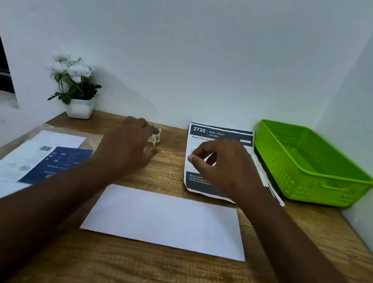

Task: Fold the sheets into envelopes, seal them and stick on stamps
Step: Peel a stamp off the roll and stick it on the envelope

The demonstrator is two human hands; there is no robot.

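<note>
A printed sheet (pixel 219 147) lying far right on the desk carries a dark header reading "2720" and "DESK / STUDY". Below it, a line begins "Book Film Appl", cut off by a hand. The blue leaflet's (pixel 61 164) print at left is too blurred to read.

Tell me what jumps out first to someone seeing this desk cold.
The bright green basket at the far right corner grabs the eye first. Next, the white folded sheet lying flat mid-desk, with both hands reaching beyond it. White flowers in a pot stand far left, by the wall.
</note>
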